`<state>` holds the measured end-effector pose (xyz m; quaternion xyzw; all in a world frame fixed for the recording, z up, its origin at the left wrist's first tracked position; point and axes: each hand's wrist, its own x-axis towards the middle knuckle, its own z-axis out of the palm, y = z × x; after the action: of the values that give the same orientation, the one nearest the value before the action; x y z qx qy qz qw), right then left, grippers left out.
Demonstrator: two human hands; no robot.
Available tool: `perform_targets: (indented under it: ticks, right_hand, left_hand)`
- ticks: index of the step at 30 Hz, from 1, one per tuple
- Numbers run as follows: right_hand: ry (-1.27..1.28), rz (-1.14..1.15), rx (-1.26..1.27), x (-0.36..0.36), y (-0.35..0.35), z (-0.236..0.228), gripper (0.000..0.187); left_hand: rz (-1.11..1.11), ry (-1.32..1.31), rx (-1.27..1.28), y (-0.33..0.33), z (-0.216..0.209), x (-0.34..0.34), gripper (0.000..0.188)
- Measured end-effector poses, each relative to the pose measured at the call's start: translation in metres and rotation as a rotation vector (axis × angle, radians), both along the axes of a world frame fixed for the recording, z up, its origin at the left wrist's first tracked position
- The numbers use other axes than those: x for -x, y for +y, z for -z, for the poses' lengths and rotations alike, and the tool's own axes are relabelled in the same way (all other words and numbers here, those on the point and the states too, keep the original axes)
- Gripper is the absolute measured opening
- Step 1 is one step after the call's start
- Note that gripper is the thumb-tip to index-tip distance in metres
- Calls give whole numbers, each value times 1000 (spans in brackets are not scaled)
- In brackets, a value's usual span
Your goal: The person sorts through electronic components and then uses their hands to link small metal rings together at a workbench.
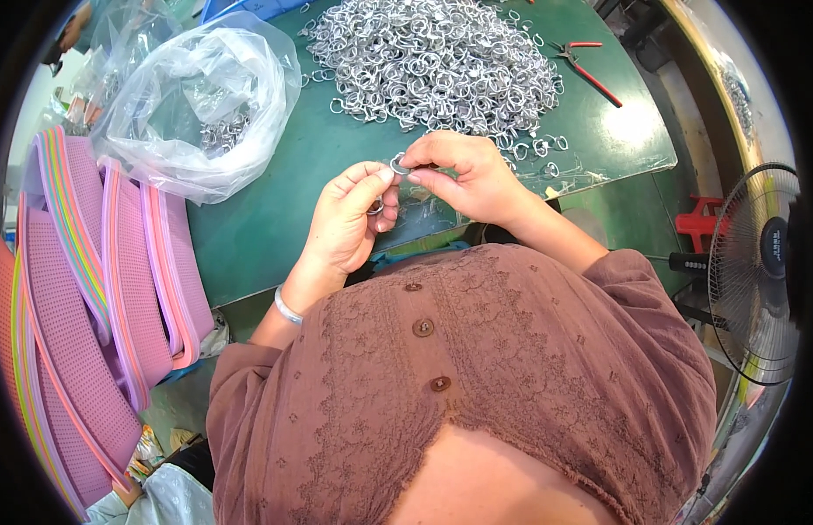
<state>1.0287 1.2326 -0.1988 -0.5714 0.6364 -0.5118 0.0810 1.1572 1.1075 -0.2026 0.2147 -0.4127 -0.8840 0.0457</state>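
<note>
Our brown blouse (371,376) is lying nearest to the camera, spreading from the middle toward six o'clock, with buttons (423,328) running along its front. Toward twelve o'clock, just past the blouse, our hands are meeting over the near part of a green table (249,245). Our left hand (341,210) is pinching a small metal ring (397,164) with thumb and forefinger, while our right hand (472,175) is gripping it from the three o'clock side, its thumb and forefinger also closing. Among the curled fingers of our left hand, a second ring (376,207) is showing; how firmly they are holding it, we cannot tell. A bracelet (286,308) is circling our left wrist.

Farther at twelve o'clock, a big pile (437,61) of metal rings is covering the table. Between one and two o'clock, red-handled pliers (596,83) are lying open. At ten o'clock, a clear bag (139,114) is holding some metal pieces (223,136). Toward nine o'clock, pink pieces (65,297) with striped bands are standing close together. At three o'clock, a black fan (774,249) is standing.
</note>
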Motion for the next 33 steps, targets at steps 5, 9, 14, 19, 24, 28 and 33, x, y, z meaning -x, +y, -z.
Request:
perform_targets:
  ticks: [5,9,14,19,24,28,33]
  right_hand:
    - [-182,6,-17,-3,0,3,11]
    - [-393,8,-82,-6,1,5,11]
    - [-674,-33,-100,-10,-1,6,9]
    - [-888,-80,-61,-10,-1,6,12]
    - [-793,-23,30,-14,-2,9,20]
    - [-462,29,161,-13,-2,11,19]
    - [-245,93,177,-15,-1,8,18]
  left_hand:
    - [-11,2,11,1,0,0,8]
    - [-49,-7,73,4,1,0,7]
    - [-62,9,115,5,1,0,7]
    - [-58,17,169,6,5,0,6]
    - [-96,14,366,11,4,-2,10]
    - [-97,29,313,11,5,-2,12]
    - [-20,47,70,4,6,-5,13]
